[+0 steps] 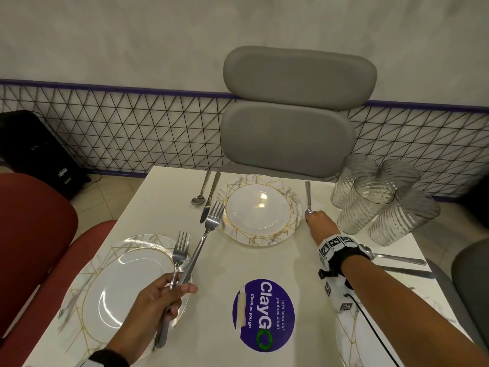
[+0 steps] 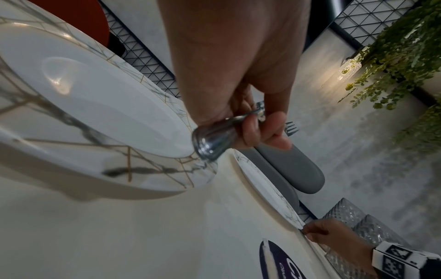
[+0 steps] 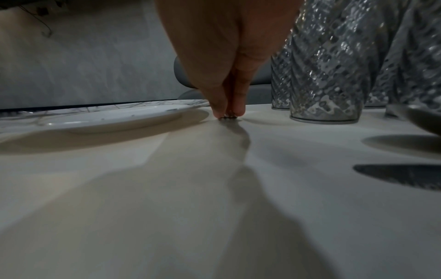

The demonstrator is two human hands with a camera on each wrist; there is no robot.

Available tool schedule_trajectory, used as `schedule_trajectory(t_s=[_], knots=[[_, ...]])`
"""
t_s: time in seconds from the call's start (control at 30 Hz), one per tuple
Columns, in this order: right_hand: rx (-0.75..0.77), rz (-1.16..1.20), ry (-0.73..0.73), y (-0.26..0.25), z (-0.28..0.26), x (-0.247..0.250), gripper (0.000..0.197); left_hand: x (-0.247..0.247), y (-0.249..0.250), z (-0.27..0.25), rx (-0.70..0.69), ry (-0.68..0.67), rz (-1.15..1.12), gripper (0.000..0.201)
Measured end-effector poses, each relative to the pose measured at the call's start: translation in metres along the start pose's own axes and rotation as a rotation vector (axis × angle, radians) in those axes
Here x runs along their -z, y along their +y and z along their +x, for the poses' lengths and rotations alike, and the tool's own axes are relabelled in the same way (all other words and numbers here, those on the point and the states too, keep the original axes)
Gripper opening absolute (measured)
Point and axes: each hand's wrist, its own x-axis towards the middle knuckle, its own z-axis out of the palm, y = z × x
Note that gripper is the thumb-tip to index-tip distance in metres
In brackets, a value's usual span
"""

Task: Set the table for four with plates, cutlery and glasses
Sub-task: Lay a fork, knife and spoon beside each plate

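Observation:
My left hand (image 1: 169, 290) grips two forks (image 1: 209, 223) by their handles, tines pointing away, above the rim of the near left plate (image 1: 105, 263). The left wrist view shows the handle ends (image 2: 214, 141) sticking out of my left hand (image 2: 250, 122). My right hand (image 1: 316, 221) pinches the near end of a third fork (image 1: 307, 194), which lies on the table right of the far plate (image 1: 296, 207). In the right wrist view my fingertips (image 3: 222, 107) squeeze its tines (image 3: 227, 118) against the tabletop. A spoon (image 1: 198, 200) and a knife (image 1: 210, 200) lie left of the far plate.
Several ribbed glasses (image 1: 370, 202) stand clustered at the table's far right, close to my right hand. A spoon (image 1: 397, 258) and knife (image 1: 407, 272) lie beyond my right forearm. A marbled plate (image 1: 354, 340) sits under it. A grey chair (image 1: 291, 128) stands opposite and a red one (image 1: 31, 234) on the left.

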Motion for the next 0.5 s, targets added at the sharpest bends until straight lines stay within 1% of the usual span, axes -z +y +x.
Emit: schedule_trajectory(t_s=[0.03, 0.07, 0.13, 0.17, 0.2, 0.23, 0.27, 0.33, 0.37, 0.4, 0.43, 0.5], knots=[[-0.001, -0.003, 0.002, 0.0, -0.0001, 0.0001, 0.037, 0.0007, -0.0001, 0.0001, -0.002, -0.002, 0.0, 0.038], [-0.003, -0.003, 0.004, -0.0002, 0.0, 0.0, 0.037, 0.001, 0.0005, -0.0002, -0.005, -0.002, 0.004, 0.046], [0.0, -0.002, 0.013, -0.0003, -0.0001, 0.0004, 0.037, 0.0019, 0.0007, -0.0004, -0.009, -0.005, 0.019, 0.079], [0.003, -0.003, 0.018, -0.0005, -0.0002, 0.0006, 0.037, 0.0021, 0.0002, -0.0001, -0.009, -0.008, 0.021, 0.09], [0.006, -0.004, 0.023, -0.0005, -0.0001, 0.0004, 0.036, 0.0023, -0.0008, 0.0005, -0.007, -0.011, 0.023, 0.093], [0.008, -0.006, 0.026, -0.0005, -0.0001, 0.0005, 0.036, 0.002, -0.0018, 0.001, -0.002, -0.01, 0.028, 0.089], [0.01, -0.005, 0.028, -0.0003, -0.0002, 0.0002, 0.036, 0.0012, -0.0025, 0.0016, 0.009, -0.001, 0.031, 0.078], [0.02, -0.001, 0.031, 0.0003, -0.0001, -0.0005, 0.036, -0.001, -0.0038, 0.0024, 0.027, 0.01, 0.012, 0.038], [0.023, -0.002, 0.034, 0.0008, -0.0004, -0.0004, 0.036, -0.0023, -0.0042, 0.0021, 0.035, 0.011, 0.018, 0.024], [0.023, 0.003, 0.041, 0.0012, -0.0014, 0.0001, 0.037, -0.003, -0.0047, 0.0018, 0.038, 0.012, 0.029, 0.019], [0.019, 0.013, 0.051, 0.0013, -0.0031, 0.0011, 0.037, -0.0036, -0.0052, 0.0013, 0.037, 0.008, 0.037, 0.019], [0.013, 0.054, 0.066, 0.0015, -0.0091, 0.0041, 0.037, -0.0063, -0.0061, -0.0006, 0.028, -0.006, 0.052, 0.029]])
